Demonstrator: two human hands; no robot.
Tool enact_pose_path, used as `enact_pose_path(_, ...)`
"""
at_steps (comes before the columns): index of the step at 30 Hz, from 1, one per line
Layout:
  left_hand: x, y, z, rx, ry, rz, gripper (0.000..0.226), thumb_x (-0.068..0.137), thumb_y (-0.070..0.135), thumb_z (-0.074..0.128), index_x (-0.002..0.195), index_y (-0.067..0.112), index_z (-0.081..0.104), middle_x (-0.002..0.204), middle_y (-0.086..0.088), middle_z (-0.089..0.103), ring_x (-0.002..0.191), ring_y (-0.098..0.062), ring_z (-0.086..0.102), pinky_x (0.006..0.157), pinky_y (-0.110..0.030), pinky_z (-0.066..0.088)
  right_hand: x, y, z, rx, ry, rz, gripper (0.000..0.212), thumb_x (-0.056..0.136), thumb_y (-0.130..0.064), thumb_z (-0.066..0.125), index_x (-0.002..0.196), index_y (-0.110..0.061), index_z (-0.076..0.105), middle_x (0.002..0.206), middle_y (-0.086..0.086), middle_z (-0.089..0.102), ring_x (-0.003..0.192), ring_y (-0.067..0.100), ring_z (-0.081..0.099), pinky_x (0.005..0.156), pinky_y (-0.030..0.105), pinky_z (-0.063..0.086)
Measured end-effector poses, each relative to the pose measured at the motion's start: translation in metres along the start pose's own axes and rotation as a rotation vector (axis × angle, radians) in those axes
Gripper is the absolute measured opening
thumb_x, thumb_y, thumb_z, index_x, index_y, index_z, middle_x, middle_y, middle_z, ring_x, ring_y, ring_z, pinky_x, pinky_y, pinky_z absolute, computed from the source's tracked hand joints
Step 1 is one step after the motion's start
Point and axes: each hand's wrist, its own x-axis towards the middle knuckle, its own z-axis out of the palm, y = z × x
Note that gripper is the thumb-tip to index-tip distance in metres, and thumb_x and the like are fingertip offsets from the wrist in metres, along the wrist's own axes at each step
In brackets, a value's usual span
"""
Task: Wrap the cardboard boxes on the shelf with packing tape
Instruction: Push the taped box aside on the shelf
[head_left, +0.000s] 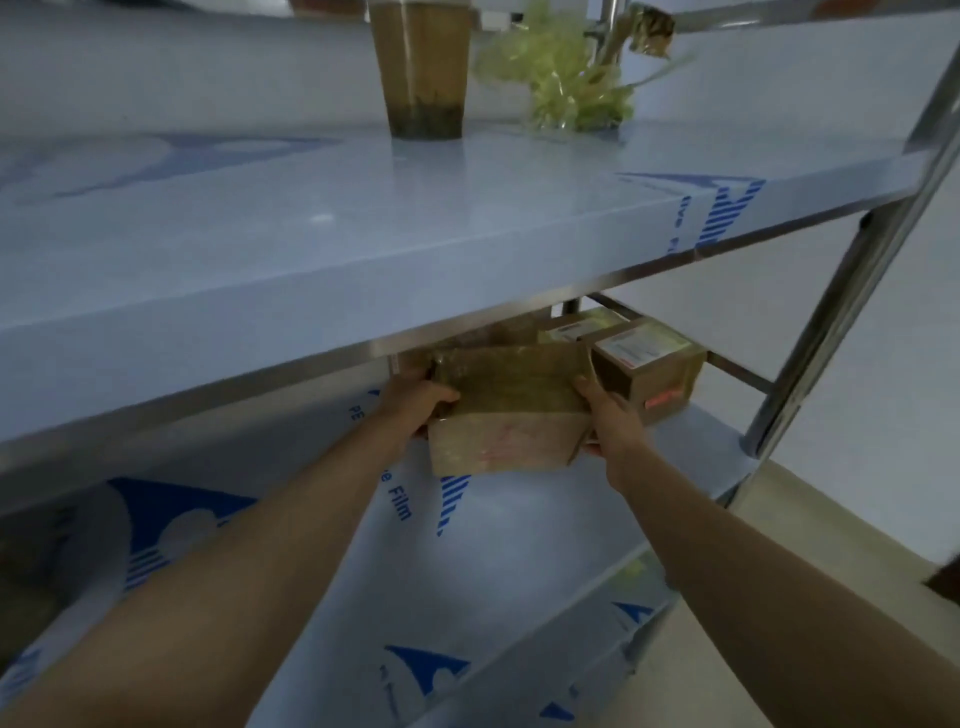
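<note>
A brown cardboard box (506, 415), glossy with tape, sits between my hands just above the middle shelf (519, 530). My left hand (415, 402) grips its left end, thumb on top. At the right end, my right hand (610, 415) holds the box with fingers curled round the edge. Two more cardboard boxes with white and red labels stand behind it to the right, the nearer box (649, 369) touching the farther box (582, 325). No tape roll is in view.
The upper shelf (363, 234) overhangs the boxes and hides their back parts. On it stand a plastic cup of brown drink (423, 73) and a crumpled green-yellow bag (566, 78). A steel upright (841, 322) stands at the right. A lower shelf edge (597, 623) lies below.
</note>
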Motion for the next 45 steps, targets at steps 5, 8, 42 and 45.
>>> enact_pose_path(5, 0.007, -0.004, 0.030, -0.150, 0.133, -0.026, 0.010, 0.085, 0.010, 0.058, 0.085, 0.019, 0.056, 0.081, -0.005, 0.058, 0.076, -0.020, 0.054, 0.064, -0.028, 0.043, 0.045, 0.003, -0.019, 0.015, -0.187, -0.032, 0.019, 0.086, -0.029, 0.067, 0.103, -0.023, 0.061, 0.123, 0.003, 0.062, 0.109, 0.022, 0.060, 0.101, 0.042, 0.046)
enact_pose_path(8, -0.001, -0.005, 0.057, -0.391, 0.294, -0.112, 0.018, 0.092, 0.028, 0.052, 0.082, 0.015, 0.060, 0.073, -0.003, 0.060, 0.065, -0.018, 0.055, 0.062, -0.027, 0.044, 0.063, 0.009, -0.038, -0.057, -0.320, -0.056, 0.022, 0.086, -0.024, 0.066, 0.108, -0.021, 0.065, 0.109, 0.001, 0.069, 0.105, 0.019, 0.063, 0.098, 0.036, 0.047)
enact_pose_path(42, -0.071, -0.073, 0.133, 0.085, 0.831, -0.129, 0.053, 0.091, 0.025, 0.056, 0.142, 0.022, 0.043, 0.137, -0.004, 0.051, 0.122, -0.023, 0.050, 0.101, -0.031, 0.041, 0.004, 0.068, -0.048, -0.373, -0.575, -0.311, 0.015, 0.083, -0.005, 0.055, 0.081, -0.019, 0.053, 0.087, 0.006, 0.061, 0.079, 0.020, 0.055, 0.073, 0.031, 0.044)
enact_pose_path(45, -0.099, -0.087, 0.115, 0.661, 0.793, -0.191, 0.058, 0.092, 0.038, 0.051, 0.147, 0.027, 0.033, 0.149, -0.002, 0.038, 0.140, -0.027, 0.025, 0.115, -0.042, 0.021, -0.013, 0.071, -0.022, -0.658, -0.836, -0.540, 0.028, 0.086, -0.017, 0.058, 0.114, -0.017, 0.056, 0.121, 0.004, 0.058, 0.109, 0.019, 0.054, 0.092, 0.032, 0.043)
